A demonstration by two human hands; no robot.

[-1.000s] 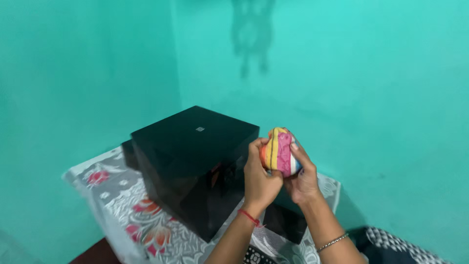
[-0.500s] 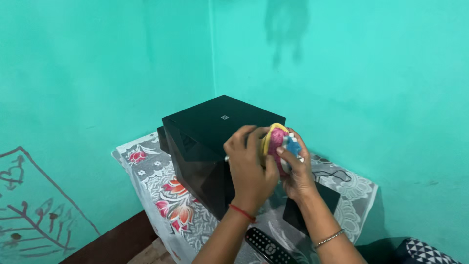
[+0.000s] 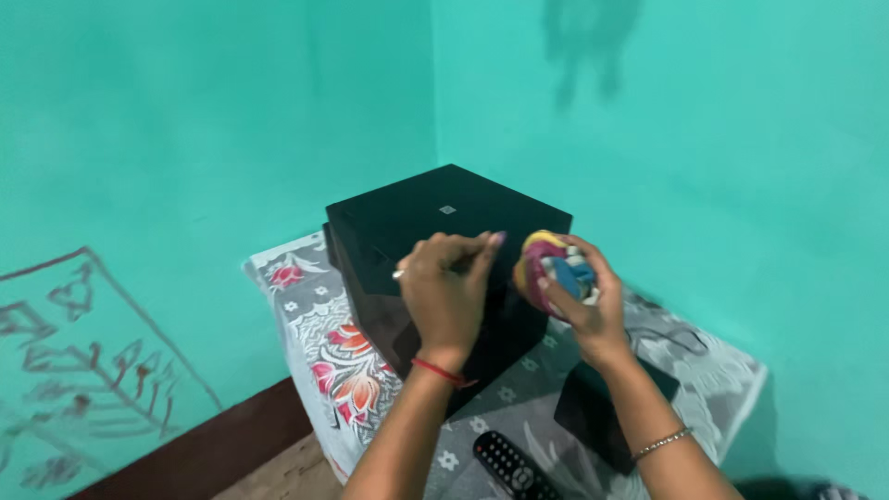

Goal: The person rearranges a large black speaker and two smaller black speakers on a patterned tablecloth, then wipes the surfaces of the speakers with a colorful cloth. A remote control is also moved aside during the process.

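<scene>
On the far left, the teal wall [image 3: 139,139] carries a rough dark-red drawing [image 3: 83,361] of branching lines low down. Below it runs a strip of dark brown floor [image 3: 222,444]. Next comes the table [image 3: 306,370], draped in a grey lace-patterned cloth [image 3: 324,343] with red and orange flowers. A large black box [image 3: 435,222] stands on it, glossy, with a small pale square mark on its top face.

The left hand [image 3: 444,296] hovers in front of the box, back of the hand toward the camera, a red thread around the wrist. Its fingers [image 3: 472,245] are curled inward with the tips pinched close together — whether they hold anything cannot be told, though they sit just beside the bundle without clearly touching it.

To the right, the right hand [image 3: 583,306] grips a rolled bundle of colourful cloth [image 3: 551,264] — yellow, pink, blue and white — held up in the air just off the box's right front corner, above the table. The fingers wrap around it from the right and from below. A thin metal bracelet circles that wrist.

Lower down, a black remote [image 3: 509,463] lies on the cloth between the forearms, and a flat black slab [image 3: 602,417] sits just beneath the right forearm. A thin dark cable [image 3: 676,338] curls on the cloth further right, before the teal wall resumes.
</scene>
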